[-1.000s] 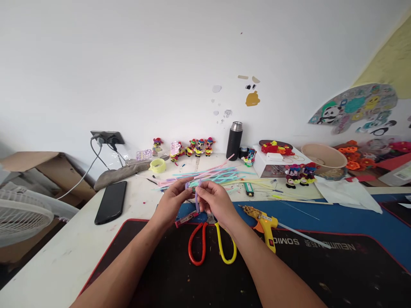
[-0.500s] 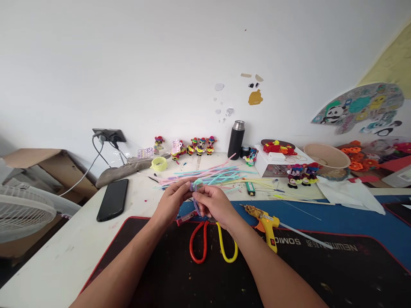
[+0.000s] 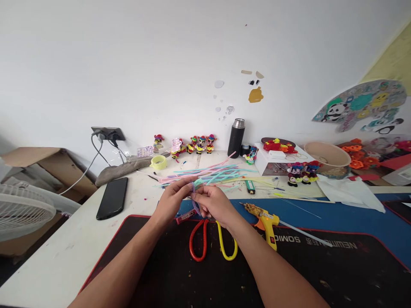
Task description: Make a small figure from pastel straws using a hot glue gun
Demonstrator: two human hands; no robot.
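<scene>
Between my fingers is a purple pipe cleaner, bent, with a mint-green part next to it at the fingertips. My left hand is closed on its upper end. My right hand pinches it from the other side, and the fingers hide much of it. Just below the hands lie pliers or scissors with one red handle and one yellow handle; their head is hidden. Behind my hands lies a loose pile of pastel pipe cleaners. A small pink-red packet rests under my left hand.
A yellow glue gun lies right of my right forearm on the black mat. A phone lies at left. Farther back stand a black flask, yellow tape, several small figures and a green lighter.
My fingers have shifted slightly around the pipe cleaner, and its purple strand now stands up more at the left fingertips. The camera view has tilted a little.
</scene>
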